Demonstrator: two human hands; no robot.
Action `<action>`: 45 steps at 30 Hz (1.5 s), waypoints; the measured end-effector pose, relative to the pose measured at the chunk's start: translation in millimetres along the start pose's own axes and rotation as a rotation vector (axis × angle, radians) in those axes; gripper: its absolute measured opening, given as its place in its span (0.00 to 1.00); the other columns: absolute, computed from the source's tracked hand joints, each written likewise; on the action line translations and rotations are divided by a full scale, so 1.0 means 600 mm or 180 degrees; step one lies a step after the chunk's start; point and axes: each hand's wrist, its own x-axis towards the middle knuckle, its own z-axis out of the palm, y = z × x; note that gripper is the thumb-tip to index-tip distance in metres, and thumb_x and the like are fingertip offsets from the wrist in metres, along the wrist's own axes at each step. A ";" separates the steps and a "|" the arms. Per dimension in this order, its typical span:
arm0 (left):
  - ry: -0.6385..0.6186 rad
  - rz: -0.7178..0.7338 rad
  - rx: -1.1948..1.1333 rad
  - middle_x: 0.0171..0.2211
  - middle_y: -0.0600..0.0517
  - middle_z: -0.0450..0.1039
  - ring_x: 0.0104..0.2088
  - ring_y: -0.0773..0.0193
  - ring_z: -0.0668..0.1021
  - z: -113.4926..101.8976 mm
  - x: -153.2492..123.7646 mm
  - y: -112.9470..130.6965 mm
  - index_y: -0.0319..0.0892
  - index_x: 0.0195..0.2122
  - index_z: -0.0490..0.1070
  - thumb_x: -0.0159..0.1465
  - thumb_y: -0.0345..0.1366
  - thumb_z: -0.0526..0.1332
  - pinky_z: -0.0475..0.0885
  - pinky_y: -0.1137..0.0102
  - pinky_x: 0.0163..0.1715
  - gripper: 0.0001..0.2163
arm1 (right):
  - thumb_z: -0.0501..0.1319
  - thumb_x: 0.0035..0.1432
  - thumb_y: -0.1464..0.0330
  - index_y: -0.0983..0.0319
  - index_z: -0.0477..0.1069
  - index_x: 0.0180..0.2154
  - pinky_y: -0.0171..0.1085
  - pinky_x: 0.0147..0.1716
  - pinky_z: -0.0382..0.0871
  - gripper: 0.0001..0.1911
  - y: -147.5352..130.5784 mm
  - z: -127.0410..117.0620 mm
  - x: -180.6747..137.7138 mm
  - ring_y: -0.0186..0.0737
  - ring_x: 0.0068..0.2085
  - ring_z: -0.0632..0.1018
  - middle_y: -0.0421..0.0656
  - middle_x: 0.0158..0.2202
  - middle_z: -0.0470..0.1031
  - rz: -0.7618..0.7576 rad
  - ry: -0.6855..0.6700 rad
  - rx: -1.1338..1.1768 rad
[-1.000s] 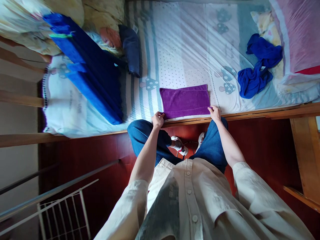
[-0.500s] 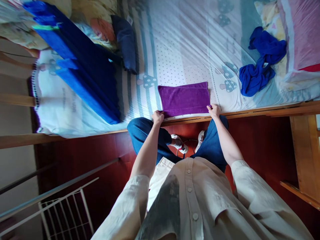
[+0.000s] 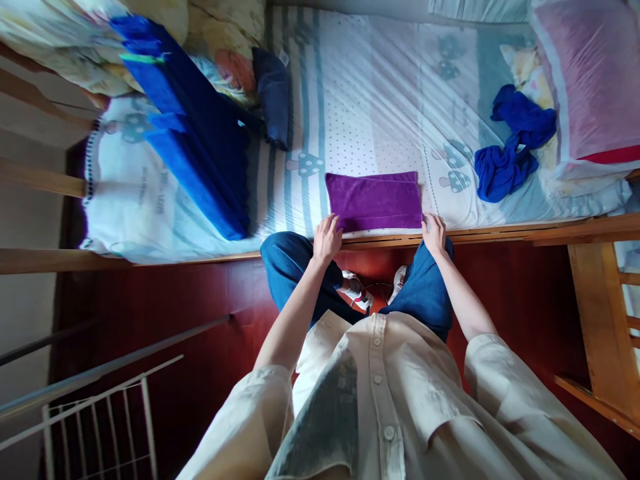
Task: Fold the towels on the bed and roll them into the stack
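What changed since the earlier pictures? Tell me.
The left hand and right hand have opened from their pinch on the near corners of the purple cloth; the fingers now stretch forward at those corners. The purple cloth stays folded flat on the bed; the crumpled blue cloth is unchanged.

Cloth point(image 3: 373, 201) on bed point(image 3: 367, 127), near side
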 end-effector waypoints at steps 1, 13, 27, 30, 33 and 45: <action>-0.0110 0.0207 0.0006 0.70 0.37 0.64 0.73 0.48 0.63 0.003 -0.006 0.004 0.39 0.68 0.64 0.71 0.36 0.53 0.60 0.51 0.71 0.24 | 0.50 0.72 0.67 0.64 0.74 0.60 0.49 0.68 0.64 0.22 -0.009 -0.003 -0.004 0.50 0.65 0.73 0.55 0.62 0.75 -0.0203 -0.0142 -0.0059; -0.0574 0.0265 0.0412 0.72 0.26 0.57 0.76 0.43 0.56 0.058 0.017 -0.015 0.21 0.72 0.55 0.64 0.24 0.50 0.54 0.47 0.74 0.33 | 0.50 0.68 0.76 0.69 0.63 0.71 0.54 0.76 0.51 0.31 -0.037 0.021 0.004 0.47 0.76 0.61 0.54 0.73 0.63 -0.0508 -0.1057 -0.0403; -0.1016 0.0223 0.1082 0.61 0.26 0.72 0.64 0.43 0.75 0.038 0.083 -0.006 0.25 0.68 0.65 0.69 0.22 0.45 0.68 0.50 0.66 0.27 | 0.50 0.68 0.79 0.66 0.74 0.64 0.47 0.69 0.65 0.28 -0.045 0.052 0.085 0.49 0.66 0.75 0.54 0.64 0.76 -0.0165 -0.1238 -0.0747; -0.1118 0.0295 0.1215 0.60 0.27 0.73 0.59 0.42 0.77 0.024 0.079 -0.006 0.28 0.67 0.66 0.69 0.23 0.46 0.72 0.53 0.59 0.26 | 0.50 0.69 0.79 0.63 0.75 0.63 0.48 0.65 0.67 0.28 -0.056 0.027 0.087 0.52 0.63 0.78 0.54 0.61 0.78 -0.0092 -0.1409 -0.0902; -0.1234 0.0239 0.1257 0.60 0.30 0.73 0.56 0.44 0.79 0.010 0.066 -0.006 0.31 0.66 0.68 0.70 0.24 0.47 0.72 0.55 0.57 0.25 | 0.52 0.68 0.77 0.63 0.76 0.64 0.51 0.63 0.69 0.27 -0.059 0.003 0.073 0.56 0.59 0.80 0.55 0.57 0.81 -0.0084 -0.1532 -0.1023; -0.1525 0.0052 0.1189 0.51 0.35 0.79 0.53 0.43 0.80 -0.019 0.037 -0.009 0.37 0.62 0.74 0.62 0.25 0.57 0.73 0.53 0.57 0.26 | 0.60 0.65 0.74 0.58 0.79 0.60 0.52 0.62 0.71 0.24 -0.036 -0.006 0.042 0.56 0.56 0.81 0.52 0.54 0.83 0.0223 -0.1438 -0.0503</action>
